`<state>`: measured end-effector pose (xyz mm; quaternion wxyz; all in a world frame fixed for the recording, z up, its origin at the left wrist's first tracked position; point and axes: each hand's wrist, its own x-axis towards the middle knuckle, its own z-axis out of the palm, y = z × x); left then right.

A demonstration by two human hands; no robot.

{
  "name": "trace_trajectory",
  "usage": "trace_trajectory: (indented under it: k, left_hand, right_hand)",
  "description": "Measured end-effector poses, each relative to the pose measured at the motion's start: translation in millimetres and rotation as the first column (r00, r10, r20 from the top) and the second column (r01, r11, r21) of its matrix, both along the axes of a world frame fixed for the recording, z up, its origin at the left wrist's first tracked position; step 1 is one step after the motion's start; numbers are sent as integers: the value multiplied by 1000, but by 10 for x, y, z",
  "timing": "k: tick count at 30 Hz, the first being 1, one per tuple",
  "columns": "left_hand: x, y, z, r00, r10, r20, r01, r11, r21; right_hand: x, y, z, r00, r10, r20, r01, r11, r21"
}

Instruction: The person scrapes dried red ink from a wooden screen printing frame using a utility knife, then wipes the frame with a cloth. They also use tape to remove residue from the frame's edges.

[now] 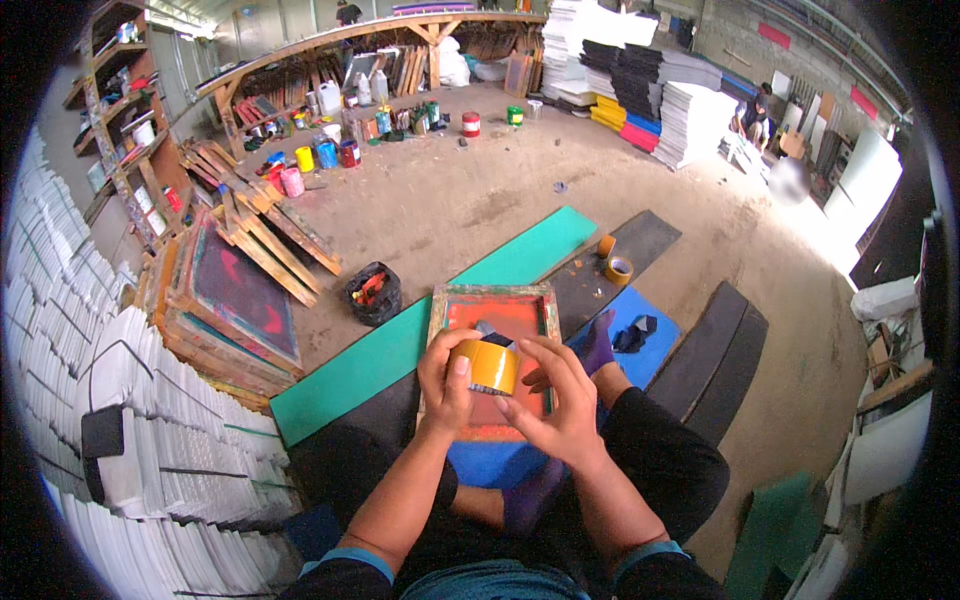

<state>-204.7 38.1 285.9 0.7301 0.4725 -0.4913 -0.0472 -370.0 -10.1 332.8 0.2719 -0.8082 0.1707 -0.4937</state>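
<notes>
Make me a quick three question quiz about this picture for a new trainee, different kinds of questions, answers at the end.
1. True or false: both hands, the left hand and the right hand, are on the roll of tape.
2. Multiple choice: what lies right under the hands? A) a wooden-framed printing screen with an orange-red mesh B) a bucket of paint C) a stack of white sheets
3. Fill in: the long mat beside the screen, running off to the person's left, is coloured ____.

Key: 1 true; 2 A; 3 green.
</notes>
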Motion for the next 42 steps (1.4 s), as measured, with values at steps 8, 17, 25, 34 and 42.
trace_trajectory:
  k: [8, 17, 25, 34, 42]
  left_hand:
    - [88, -306, -26, 958, -62, 281, 52, 998, 42]
    - [81, -498, -119, 937, -137, 322, 117, 990, 82]
    - [90, -587, -237, 929, -151, 338, 117, 986, 118]
    - [112, -657, -325, 944, -183, 273, 136, 974, 183]
    - [112, -704, -411, 951, -194, 240, 144, 967, 211]
  right_hand:
    - [-25, -346, -333, 953, 295, 67, -261, 689, 676]
    - [-30, -511, -468, 936, 331, 124, -291, 524, 800]
    - [-23, -584, -617, 944, 310, 109, -254, 478, 841]
    - [-15, -623, -679, 929, 275, 249, -341, 371, 864]
    - [10, -646, -796, 925, 257, 279, -358, 347, 867]
